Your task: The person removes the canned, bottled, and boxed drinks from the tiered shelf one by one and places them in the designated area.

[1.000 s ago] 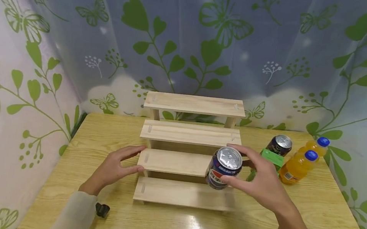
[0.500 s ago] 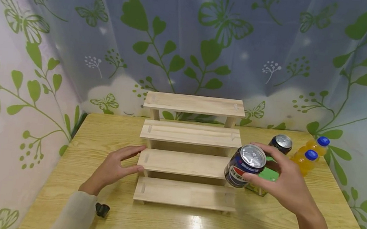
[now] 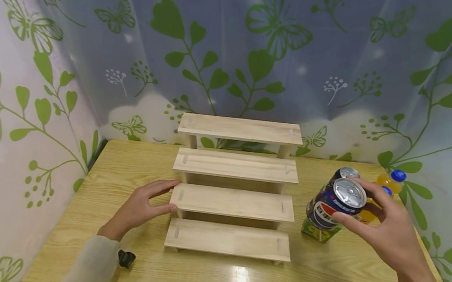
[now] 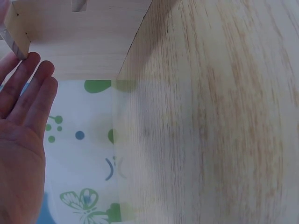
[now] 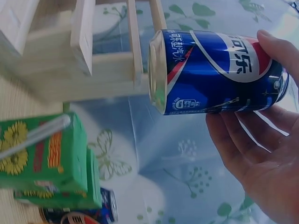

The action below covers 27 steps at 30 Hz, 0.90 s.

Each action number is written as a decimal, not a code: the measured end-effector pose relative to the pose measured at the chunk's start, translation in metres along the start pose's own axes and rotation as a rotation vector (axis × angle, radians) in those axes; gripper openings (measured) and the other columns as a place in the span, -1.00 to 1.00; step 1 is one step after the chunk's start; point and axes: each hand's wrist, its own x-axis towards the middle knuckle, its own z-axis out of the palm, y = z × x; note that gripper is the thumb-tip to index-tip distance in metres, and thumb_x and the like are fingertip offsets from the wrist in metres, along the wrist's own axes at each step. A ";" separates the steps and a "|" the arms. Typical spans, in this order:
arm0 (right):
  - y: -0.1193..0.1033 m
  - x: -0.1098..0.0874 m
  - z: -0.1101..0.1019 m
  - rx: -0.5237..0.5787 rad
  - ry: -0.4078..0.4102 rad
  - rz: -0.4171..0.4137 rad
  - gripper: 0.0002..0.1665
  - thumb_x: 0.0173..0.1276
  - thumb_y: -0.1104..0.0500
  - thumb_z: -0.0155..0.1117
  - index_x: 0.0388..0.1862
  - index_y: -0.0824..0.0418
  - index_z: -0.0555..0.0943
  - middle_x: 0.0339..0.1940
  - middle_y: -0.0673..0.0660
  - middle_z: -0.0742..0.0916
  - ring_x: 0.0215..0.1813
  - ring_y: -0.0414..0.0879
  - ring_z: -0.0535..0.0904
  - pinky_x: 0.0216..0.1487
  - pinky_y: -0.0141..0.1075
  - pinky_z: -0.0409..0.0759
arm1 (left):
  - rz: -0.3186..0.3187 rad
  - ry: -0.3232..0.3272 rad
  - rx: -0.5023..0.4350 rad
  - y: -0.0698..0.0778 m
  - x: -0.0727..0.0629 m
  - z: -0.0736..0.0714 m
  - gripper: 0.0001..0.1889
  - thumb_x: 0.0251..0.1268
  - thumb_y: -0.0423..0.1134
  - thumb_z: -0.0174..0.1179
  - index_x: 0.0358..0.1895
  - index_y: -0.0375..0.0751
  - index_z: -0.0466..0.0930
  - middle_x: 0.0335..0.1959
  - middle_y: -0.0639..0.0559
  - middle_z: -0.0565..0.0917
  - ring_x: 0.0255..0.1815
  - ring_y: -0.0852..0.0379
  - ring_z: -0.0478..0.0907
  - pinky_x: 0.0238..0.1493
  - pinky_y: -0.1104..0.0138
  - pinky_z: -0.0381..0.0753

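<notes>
My right hand [image 3: 391, 236] holds a blue cola can [image 3: 337, 205] upright between thumb and fingers, right of the wooden stand. In the right wrist view the can [image 5: 215, 74] shows its Chinese lettering and red-and-white emblem, with the fingers [image 5: 243, 140] along its side. In the head view it overlaps a green drink carton [image 3: 321, 232] and another can [image 3: 349, 172] behind. My left hand [image 3: 142, 204] rests at the left end of the four-step wooden stand [image 3: 232, 202]. In the left wrist view its nearly straight fingers [image 4: 39, 88] touch the stand's edge.
Two orange drink bottles with blue caps [image 3: 398, 175] stand at the table's back right, partly behind my right hand. Two green cartons [image 5: 42, 156] show in the right wrist view. A patterned curtain [image 3: 220, 54] borders the wood-grain table [image 3: 207, 281].
My right hand has carried the cola can rightward, away from the stand and over toward the cartons and the other can. The left hand has stayed at the stand's left end.
</notes>
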 end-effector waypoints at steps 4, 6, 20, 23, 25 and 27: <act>0.010 -0.005 -0.011 -0.013 0.043 0.025 -0.04 0.22 0.45 0.66 0.59 0.17 0.52 0.32 -0.33 0.58 0.09 -0.54 0.61 -0.04 -0.71 0.63 | -0.002 0.002 0.000 -0.002 0.000 0.000 -0.27 0.44 -0.08 0.51 0.62 -0.04 0.48 0.55 0.01 0.58 0.52 -0.13 0.58 0.50 -0.06 0.60; 0.015 -0.008 -0.015 -0.014 0.062 0.039 -0.04 0.23 0.47 0.64 0.60 0.18 0.51 0.32 -0.36 0.57 0.06 -0.54 0.62 -0.10 -0.69 0.65 | -0.005 0.000 -0.002 -0.002 0.000 0.000 -0.27 0.44 -0.08 0.51 0.62 -0.02 0.48 0.55 0.01 0.57 0.52 -0.14 0.58 0.51 -0.06 0.60; 0.042 -0.027 -0.038 -0.046 0.147 0.164 -0.07 0.36 0.41 0.57 0.66 0.09 0.45 0.30 -0.42 0.50 0.00 -0.57 0.60 -0.18 -0.68 0.63 | -0.007 -0.001 0.002 -0.003 0.000 0.001 -0.27 0.44 -0.07 0.51 0.63 -0.02 0.48 0.55 0.01 0.58 0.50 -0.14 0.59 0.50 -0.07 0.60; 0.048 -0.031 -0.041 -0.058 0.162 0.190 -0.07 0.38 0.38 0.57 0.67 0.08 0.44 0.29 -0.45 0.48 0.01 -0.57 0.57 -0.16 -0.71 0.61 | -0.013 -0.003 -0.001 -0.002 0.000 0.000 -0.26 0.44 -0.07 0.51 0.63 0.00 0.48 0.54 0.00 0.58 0.50 -0.16 0.60 0.51 -0.09 0.59; 0.053 -0.033 -0.042 -0.062 0.170 0.208 -0.08 0.40 0.36 0.56 0.68 0.07 0.43 0.29 -0.46 0.47 0.01 -0.57 0.55 -0.15 -0.73 0.59 | -0.017 -0.005 -0.003 -0.001 0.000 0.000 -0.26 0.43 -0.06 0.52 0.63 0.02 0.48 0.54 0.00 0.59 0.50 -0.17 0.59 0.51 -0.10 0.59; 0.058 -0.036 -0.042 -0.069 0.183 0.225 -0.08 0.41 0.34 0.56 0.69 0.05 0.43 0.28 -0.47 0.46 0.01 -0.60 0.54 -0.12 -0.75 0.57 | -0.018 -0.006 -0.006 0.000 0.000 0.000 -0.26 0.43 -0.05 0.52 0.63 0.02 0.48 0.53 -0.01 0.59 0.51 -0.18 0.59 0.52 -0.10 0.58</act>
